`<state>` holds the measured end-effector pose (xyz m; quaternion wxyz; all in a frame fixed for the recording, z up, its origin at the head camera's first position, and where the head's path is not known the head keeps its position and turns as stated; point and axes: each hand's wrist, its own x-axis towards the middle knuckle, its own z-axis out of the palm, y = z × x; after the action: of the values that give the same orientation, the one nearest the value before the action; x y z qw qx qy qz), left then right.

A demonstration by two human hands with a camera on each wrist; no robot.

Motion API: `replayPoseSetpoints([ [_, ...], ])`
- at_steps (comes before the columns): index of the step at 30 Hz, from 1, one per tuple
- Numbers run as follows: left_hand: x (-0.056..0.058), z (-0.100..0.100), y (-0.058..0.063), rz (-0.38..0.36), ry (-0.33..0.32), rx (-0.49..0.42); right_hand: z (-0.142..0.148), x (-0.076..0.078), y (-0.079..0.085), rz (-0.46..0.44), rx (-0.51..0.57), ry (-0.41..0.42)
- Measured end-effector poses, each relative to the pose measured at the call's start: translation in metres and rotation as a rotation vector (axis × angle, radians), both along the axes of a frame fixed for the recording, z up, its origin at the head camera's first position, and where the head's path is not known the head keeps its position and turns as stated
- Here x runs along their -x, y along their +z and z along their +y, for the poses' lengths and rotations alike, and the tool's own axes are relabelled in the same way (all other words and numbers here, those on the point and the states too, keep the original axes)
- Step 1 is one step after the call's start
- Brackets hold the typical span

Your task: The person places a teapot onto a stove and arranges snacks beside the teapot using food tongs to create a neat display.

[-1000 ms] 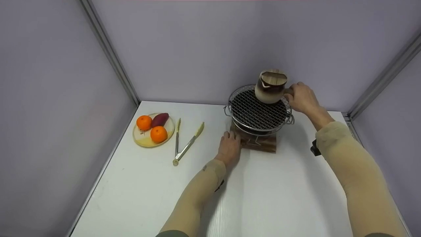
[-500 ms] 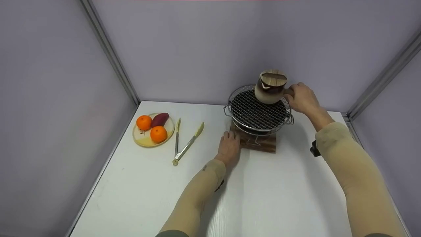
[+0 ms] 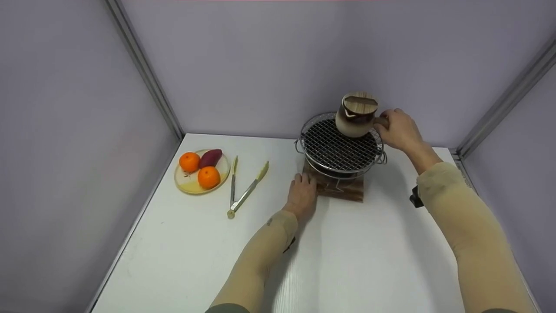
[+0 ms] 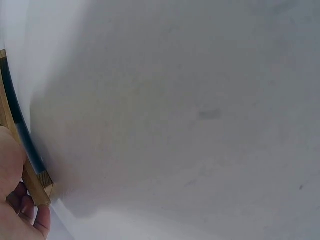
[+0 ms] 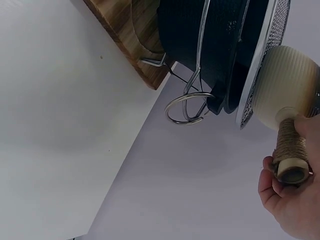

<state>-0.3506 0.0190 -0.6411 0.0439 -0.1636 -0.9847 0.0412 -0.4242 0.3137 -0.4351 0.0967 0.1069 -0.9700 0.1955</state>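
Note:
In the head view, a small lidded teapot (image 3: 352,125) with a cream-and-brown body and a wooden lid stands on the round wire grate (image 3: 332,152) of a tabletop stove. My right hand (image 3: 398,130) grips its side handle, which the right wrist view shows as a rope-wrapped handle (image 5: 291,142). Beneath the stove lies a brown wooden board (image 3: 347,193). At the board's left side, my left hand (image 3: 301,194) holds the edge. The left wrist view shows the thumb side and curled fingers (image 4: 43,220) about the board's wooden corner (image 4: 36,187).
Metal tongs (image 3: 245,196) with yellowish tips lie spread left of the stove. Farther left is a plate (image 3: 191,188) bearing two oranges (image 3: 209,177) and a purple sweet-potato-shaped item (image 3: 211,158). A grey wall (image 3: 260,65) rises behind the white table (image 3: 195,256).
Almost nothing differs. The whole head view shifts very slightly left; both hands keep their places on the teapot handle and the board.

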Motion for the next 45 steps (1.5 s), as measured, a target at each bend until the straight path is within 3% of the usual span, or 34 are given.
replayPoseSetpoints([
  [15, -0.002, -0.008, 0.011, -0.007, -0.007, -0.024, 0.001, -0.007, 0.002, -0.005, 0.043, -0.007],
  [22, 0.0, -0.014, 0.01, -0.029, -0.044, -0.081, 0.003, -0.013, 0.003, -0.013, 0.05, 0.004],
  [29, 0.0, -0.019, 0.019, -0.047, -0.105, -0.112, 0.008, -0.019, 0.006, -0.012, 0.056, 0.002],
  [34, -0.001, -0.022, 0.023, -0.02, -0.138, -0.129, 0.013, -0.024, 0.008, 0.002, 0.047, -0.011],
  [39, -0.002, -0.028, 0.023, 0.006, -0.14, -0.176, 0.016, -0.031, 0.009, 0.026, 0.04, -0.004],
  [45, 0.0, -0.035, 0.034, -0.008, -0.149, -0.263, 0.019, -0.038, 0.009, 0.054, 0.037, 0.006],
])
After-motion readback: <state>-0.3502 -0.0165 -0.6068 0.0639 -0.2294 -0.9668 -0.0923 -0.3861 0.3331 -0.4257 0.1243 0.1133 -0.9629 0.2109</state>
